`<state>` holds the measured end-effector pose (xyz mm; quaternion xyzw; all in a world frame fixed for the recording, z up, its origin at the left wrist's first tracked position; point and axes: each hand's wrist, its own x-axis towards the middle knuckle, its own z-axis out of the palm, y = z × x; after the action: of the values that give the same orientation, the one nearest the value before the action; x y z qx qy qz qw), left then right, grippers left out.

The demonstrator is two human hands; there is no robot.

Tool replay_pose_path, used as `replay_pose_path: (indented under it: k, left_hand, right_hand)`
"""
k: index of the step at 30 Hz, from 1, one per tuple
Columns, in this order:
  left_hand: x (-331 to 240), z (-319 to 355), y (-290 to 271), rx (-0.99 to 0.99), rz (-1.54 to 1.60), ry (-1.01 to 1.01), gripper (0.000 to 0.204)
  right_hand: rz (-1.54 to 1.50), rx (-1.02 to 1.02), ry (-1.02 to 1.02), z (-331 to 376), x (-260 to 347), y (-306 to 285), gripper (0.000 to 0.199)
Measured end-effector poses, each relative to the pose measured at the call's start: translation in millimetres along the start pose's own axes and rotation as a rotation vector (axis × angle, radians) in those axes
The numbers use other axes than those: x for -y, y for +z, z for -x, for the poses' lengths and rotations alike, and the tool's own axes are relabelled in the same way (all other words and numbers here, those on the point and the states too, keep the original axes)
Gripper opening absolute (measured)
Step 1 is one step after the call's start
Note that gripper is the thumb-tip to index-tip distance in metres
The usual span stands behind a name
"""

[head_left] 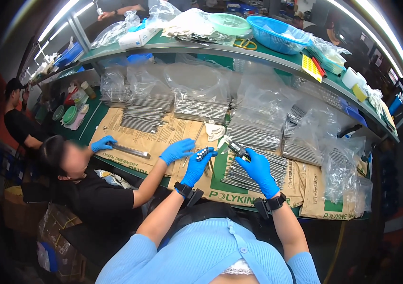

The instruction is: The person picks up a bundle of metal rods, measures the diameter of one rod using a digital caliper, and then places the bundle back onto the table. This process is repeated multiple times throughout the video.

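My left hand point(193, 171), in a blue glove, is closed around a small bundle of thin metal rods point(205, 154), with their bright round ends facing up. My right hand point(259, 171), gloved in blue too, grips a dark tool with silvery jaws, which looks like a caliper point(237, 150). The caliper's tip points up and left, a little apart from the bundle. Under and beside my right hand lies a spread of long grey metal rods point(239, 177) on brown paper sacking point(301, 184). A crumpled white cloth point(214, 131) lies beyond my hands.
At my left, a co-worker's gloved hand point(177, 151) reaches close to my left hand; their other hand point(102, 143) holds a grey bar point(128, 150). Plastic-covered rod stacks point(201, 106) line the back. A shelf point(173, 47) above carries a blue basket point(277, 35).
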<state>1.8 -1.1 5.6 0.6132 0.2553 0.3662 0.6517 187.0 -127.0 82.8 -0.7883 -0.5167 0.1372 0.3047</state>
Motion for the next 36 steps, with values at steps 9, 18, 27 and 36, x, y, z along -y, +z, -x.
replay_pose_path:
  k: [9, 18, 27, 36]
  left_hand:
    - [-8, 12, 17, 0.073, 0.078, -0.052, 0.028]
    - [-19, 26, 22, 0.017, 0.084, -0.015, 0.025]
    - [-18, 19, 18, 0.040, 0.045, -0.081, 0.028]
    - [-19, 17, 19, 0.034, 0.029, -0.108, 0.029]
  right_hand:
    - [0.185, -0.020, -0.079, 2, 14, -7, 0.042]
    - [0.234, -0.007, -0.134, 6, 20, -11, 0.041]
    - [0.134, -0.055, -0.176, 8, 21, -7, 0.042]
    - [0.150, -0.030, -0.145, 4, 15, -4, 0.044]
